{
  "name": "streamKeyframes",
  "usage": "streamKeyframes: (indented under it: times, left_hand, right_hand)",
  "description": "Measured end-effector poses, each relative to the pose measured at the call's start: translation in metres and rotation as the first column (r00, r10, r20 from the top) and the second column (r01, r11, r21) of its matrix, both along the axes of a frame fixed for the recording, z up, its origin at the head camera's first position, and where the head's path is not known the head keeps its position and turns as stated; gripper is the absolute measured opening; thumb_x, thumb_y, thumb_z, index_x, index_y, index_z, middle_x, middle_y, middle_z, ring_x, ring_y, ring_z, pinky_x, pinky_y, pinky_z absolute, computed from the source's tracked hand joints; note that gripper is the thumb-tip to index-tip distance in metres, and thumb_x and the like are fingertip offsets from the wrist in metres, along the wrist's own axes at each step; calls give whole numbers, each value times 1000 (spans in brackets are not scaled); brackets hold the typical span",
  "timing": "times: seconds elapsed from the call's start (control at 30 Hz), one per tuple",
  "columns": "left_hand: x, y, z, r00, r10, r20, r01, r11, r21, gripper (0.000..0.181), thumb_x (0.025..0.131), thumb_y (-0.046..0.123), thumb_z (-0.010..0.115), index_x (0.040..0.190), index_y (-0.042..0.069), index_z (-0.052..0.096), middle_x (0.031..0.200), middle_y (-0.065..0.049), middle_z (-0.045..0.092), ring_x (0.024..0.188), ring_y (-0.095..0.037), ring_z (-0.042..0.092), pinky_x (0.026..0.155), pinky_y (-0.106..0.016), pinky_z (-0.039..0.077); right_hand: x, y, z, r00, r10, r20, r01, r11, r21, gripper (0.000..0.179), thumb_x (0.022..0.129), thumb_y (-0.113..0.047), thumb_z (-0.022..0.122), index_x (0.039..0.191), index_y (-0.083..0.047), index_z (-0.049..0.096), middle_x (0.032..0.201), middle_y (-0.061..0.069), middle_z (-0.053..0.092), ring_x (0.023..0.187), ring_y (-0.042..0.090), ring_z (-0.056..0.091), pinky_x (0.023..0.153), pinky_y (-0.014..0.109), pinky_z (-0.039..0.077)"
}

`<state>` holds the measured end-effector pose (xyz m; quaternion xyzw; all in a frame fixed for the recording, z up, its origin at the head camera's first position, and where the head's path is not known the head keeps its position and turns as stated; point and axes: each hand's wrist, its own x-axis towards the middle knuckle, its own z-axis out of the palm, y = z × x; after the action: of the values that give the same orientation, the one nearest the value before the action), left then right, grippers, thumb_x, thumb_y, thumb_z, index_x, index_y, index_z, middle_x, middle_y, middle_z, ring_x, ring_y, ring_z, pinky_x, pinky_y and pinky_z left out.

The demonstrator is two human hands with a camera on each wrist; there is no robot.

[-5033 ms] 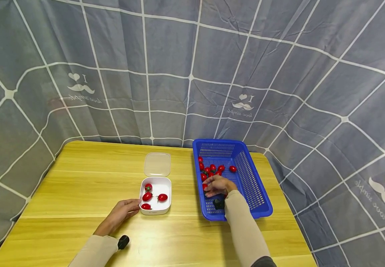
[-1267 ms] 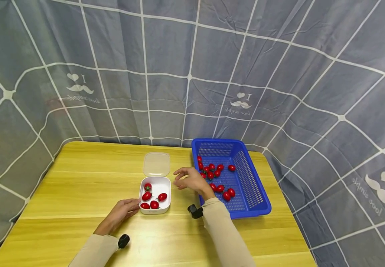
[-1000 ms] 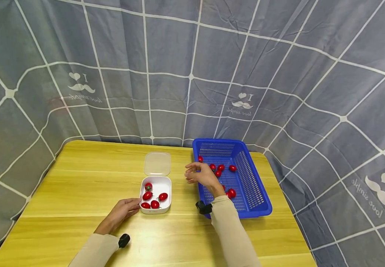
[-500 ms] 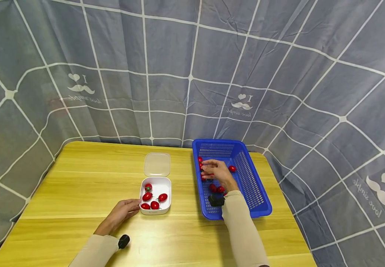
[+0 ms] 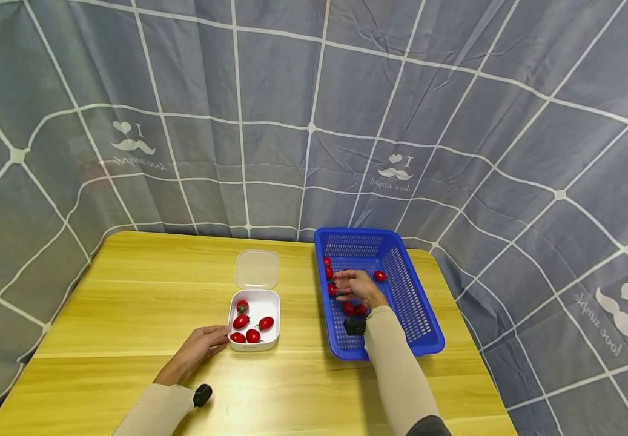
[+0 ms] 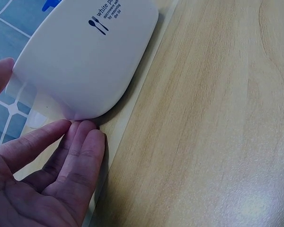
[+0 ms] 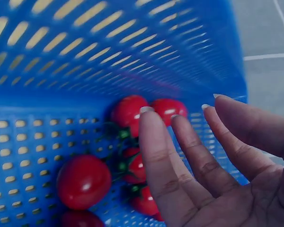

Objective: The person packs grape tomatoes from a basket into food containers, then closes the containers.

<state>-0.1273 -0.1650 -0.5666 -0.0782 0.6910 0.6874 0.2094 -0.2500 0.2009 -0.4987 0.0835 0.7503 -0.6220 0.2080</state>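
Red tomatoes (image 7: 84,182) lie in the blue basket (image 5: 410,297) right of centre in the head view, where the right hand (image 5: 361,287) hovers among them, fingers loosely bent and parted, with nothing visible in its grasp. Five more sit in the white box (image 5: 252,347) at lower middle, its left side touched by the left hand's (image 5: 199,349) relaxed fingers; its wall reads "microwave safe by removing the lid" after a cut-off line starting "white". A translucent lid (image 5: 257,269) lies just above it on the wooden table (image 5: 155,290), below a grey curtain (image 5: 275,72) mirror-printed "love simple".
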Motion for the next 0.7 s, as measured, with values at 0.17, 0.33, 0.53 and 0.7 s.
streamKeyframes:
  times: [0.17, 0.33, 0.53, 0.7]
  left_hand:
    - [0, 0, -1, 1000, 9, -2, -9, 1000, -2, 56, 100, 26, 54, 129, -20, 44, 132, -27, 50, 114, -26, 54, 103, -39, 46]
    - [0, 0, -2, 1000, 15, 1, -15, 1000, -8, 54, 99, 25, 54, 128, -20, 46, 129, -25, 52, 112, -26, 55, 102, -39, 47]
    - [-1, -1, -2, 1000, -7, -14, 7, 1000, -2, 56, 101, 25, 52, 129, -22, 43, 129, -27, 52, 113, -27, 55, 103, -43, 46]
    - [-2, -1, -3, 1000, -7, -16, 7, 1000, 6, 55, 101, 24, 52, 129, -22, 43, 128, -26, 53, 111, -25, 56, 102, -43, 47]
  right_hand:
    - [-2, 1, -9, 999, 33, 39, -35, 998, 60, 41, 90, 10, 48, 131, 12, 49, 134, 28, 49, 109, 41, 58, 84, 47, 58]
    - [-3, 1, -15, 997, 41, 72, -48, 995, 89, 42, 89, 11, 47, 130, 13, 49, 114, 24, 57, 96, 33, 60, 83, 47, 58]
    - [-4, 0, -18, 993, 61, 105, -72, 991, 110, 43, 88, 11, 49, 131, 12, 48, 102, 16, 60, 91, 29, 60, 82, 45, 59]
    - [-6, 0, -19, 988, 71, 137, -85, 992, 98, 43, 90, 9, 52, 132, 12, 47, 103, 18, 62, 91, 32, 63, 83, 46, 58]
